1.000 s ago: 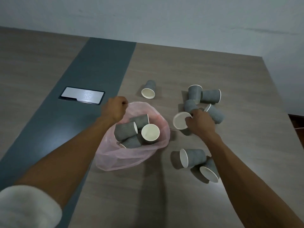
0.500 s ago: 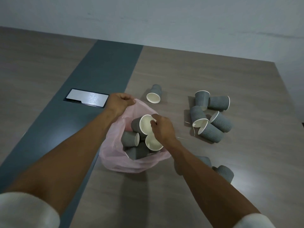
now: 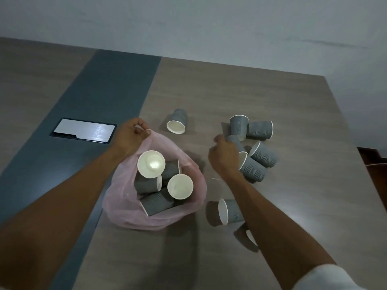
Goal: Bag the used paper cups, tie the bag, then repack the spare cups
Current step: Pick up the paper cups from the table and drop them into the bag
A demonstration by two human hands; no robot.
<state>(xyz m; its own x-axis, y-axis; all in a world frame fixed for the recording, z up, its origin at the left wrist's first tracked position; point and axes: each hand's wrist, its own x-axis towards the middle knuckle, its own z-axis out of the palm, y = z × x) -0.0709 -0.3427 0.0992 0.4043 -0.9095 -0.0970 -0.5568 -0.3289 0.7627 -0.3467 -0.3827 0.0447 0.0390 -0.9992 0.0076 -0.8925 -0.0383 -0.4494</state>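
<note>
The bag (image 3: 125, 197) is thin, translucent pink plastic, slumped on the table (image 3: 209, 95) with its mouth gaping wide. Inside lie several grey cups (image 3: 156, 204) with wavy ribbed walls and cream-white insides; two show their open mouths upward, the rest lie on their sides.

The left hand (image 3: 130, 136) pinches the bag's far rim between thumb and fingers, lifting that edge. The right hand (image 3: 225, 156) is loosely curled over the cluster (image 3: 258, 149) of cups to the bag's right; its fingers touch or nearly touch one, but whether they have closed on it cannot be told from this angle.

A lone cup (image 3: 177, 122) lies on its side beyond the bag, mouth toward the camera. Two more cups (image 3: 229, 211) lie near the right forearm, partly hidden by it. A shiny panel (image 3: 83, 130) sits flush in the table's dark strip, left of the bag.
</note>
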